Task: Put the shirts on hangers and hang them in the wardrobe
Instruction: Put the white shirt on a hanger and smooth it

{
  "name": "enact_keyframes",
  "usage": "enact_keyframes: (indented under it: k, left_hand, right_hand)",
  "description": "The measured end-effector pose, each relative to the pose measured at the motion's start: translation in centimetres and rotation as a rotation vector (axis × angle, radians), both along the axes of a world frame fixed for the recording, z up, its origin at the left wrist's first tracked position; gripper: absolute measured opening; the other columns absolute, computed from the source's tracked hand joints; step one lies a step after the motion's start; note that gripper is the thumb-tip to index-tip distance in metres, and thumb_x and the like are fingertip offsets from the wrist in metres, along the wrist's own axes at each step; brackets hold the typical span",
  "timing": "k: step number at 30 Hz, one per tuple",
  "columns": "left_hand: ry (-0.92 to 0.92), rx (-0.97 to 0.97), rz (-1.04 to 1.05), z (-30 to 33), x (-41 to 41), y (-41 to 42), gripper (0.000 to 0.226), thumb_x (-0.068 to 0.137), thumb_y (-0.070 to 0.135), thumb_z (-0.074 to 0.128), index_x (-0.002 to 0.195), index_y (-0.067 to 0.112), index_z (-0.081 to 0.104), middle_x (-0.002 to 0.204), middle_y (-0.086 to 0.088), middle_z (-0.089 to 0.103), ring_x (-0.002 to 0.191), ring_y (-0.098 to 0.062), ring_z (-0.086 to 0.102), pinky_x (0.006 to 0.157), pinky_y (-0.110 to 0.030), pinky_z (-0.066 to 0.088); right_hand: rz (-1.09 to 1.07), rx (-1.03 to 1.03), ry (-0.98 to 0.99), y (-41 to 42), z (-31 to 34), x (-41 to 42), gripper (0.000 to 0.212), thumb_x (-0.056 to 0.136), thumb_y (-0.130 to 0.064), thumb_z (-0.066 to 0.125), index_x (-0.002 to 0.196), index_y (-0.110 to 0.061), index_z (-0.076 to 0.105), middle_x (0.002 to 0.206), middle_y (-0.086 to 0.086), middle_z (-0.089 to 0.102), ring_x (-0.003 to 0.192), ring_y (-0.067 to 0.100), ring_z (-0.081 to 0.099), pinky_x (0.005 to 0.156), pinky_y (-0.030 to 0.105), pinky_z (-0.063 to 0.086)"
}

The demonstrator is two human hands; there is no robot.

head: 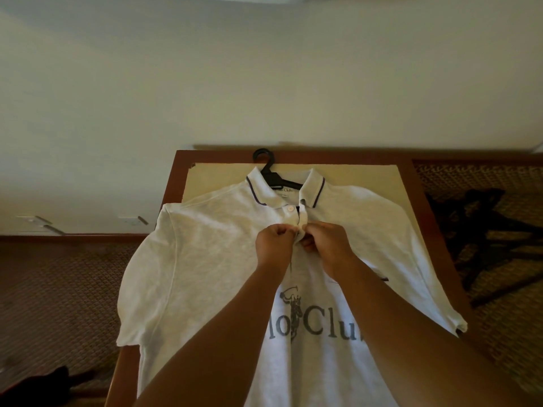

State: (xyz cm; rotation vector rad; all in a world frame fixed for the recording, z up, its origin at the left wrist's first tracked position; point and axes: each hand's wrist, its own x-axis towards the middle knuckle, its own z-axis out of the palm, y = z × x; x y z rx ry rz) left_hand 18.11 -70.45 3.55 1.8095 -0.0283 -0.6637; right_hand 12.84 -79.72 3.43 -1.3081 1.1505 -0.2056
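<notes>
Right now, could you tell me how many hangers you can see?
1 clearly: a black hanger inside the white polo shirt on the table. Dark shapes on the floor at right may be more.

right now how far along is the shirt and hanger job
Done: the black hanger is already inside the white polo shirt, hook poking out of the collar, shirt lying flat on the table.
In hand: the left hand and right hand pinch the placket at a lower button.
Left: hanging it in the wardrobe, which is not in view.
</notes>
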Motion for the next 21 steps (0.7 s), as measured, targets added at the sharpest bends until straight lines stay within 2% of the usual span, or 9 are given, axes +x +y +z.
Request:
enact_keyframes:
  k: [3, 7, 13, 17, 21]
  left_hand:
    - [0.023, -0.014, 0.007, 0.19, 0.02, 0.04, 0.013, 0.089, 0.015, 0.063, 0.082, 0.012, 0.073, 0.076, -0.003, 0.070, 0.071, -0.013, 0.062, 0.066, -0.022, 0.052]
    - [0.026, -0.005, -0.001, 0.27, 0.15, 0.07, 0.013, 0.089, 0.013, 0.062, 0.085, 0.009, 0.074, 0.078, -0.004, 0.071, 0.069, -0.011, 0.061, 0.063, -0.019, 0.051]
    - [0.018, -0.005, -0.021, 0.52, 0.25, 0.18, 0.013, 0.090, 0.015, 0.062, 0.083, 0.014, 0.072, 0.073, 0.001, 0.068, 0.063, -0.007, 0.058, 0.056, -0.014, 0.046]
    - [0.027, -0.026, -0.042, 0.69, 0.30, 0.33, 0.014, 0.091, 0.014, 0.061, 0.082, 0.015, 0.071, 0.073, 0.000, 0.068, 0.066, -0.007, 0.060, 0.058, -0.012, 0.050]
    - [0.043, -0.039, -0.020, 0.74, 0.35, 0.50, 0.015, 0.091, 0.013, 0.060, 0.081, 0.014, 0.071, 0.075, -0.001, 0.068, 0.069, -0.008, 0.062, 0.059, -0.012, 0.050]
  right_hand:
    - [0.066, 0.001, 0.050, -0.40, -0.30, 0.21, 0.022, 0.090, -0.011, 0.054, 0.085, 0.003, 0.070, 0.074, 0.017, 0.068, 0.065, 0.023, 0.060, 0.075, 0.037, 0.052]
    - [0.039, 0.058, -0.037, -0.42, 0.07, -0.18, 0.017, 0.087, -0.005, 0.055, 0.087, 0.001, 0.072, 0.076, 0.018, 0.068, 0.066, 0.022, 0.060, 0.067, 0.031, 0.051]
    - [0.094, 0.104, -0.109, -0.75, -0.07, -0.55, 0.011, 0.085, -0.003, 0.062, 0.086, 0.000, 0.072, 0.077, 0.020, 0.067, 0.068, 0.023, 0.059, 0.066, 0.029, 0.052]
    - [0.095, 0.100, -0.109, -0.78, -0.15, -0.52, 0.010, 0.087, -0.005, 0.063, 0.089, 0.001, 0.071, 0.077, 0.019, 0.068, 0.068, 0.023, 0.060, 0.067, 0.030, 0.052]
    - [0.097, 0.072, -0.091, -0.61, 0.15, -0.36, 0.008, 0.086, -0.005, 0.064, 0.083, -0.002, 0.071, 0.068, 0.014, 0.065, 0.061, 0.019, 0.058, 0.063, 0.028, 0.052]
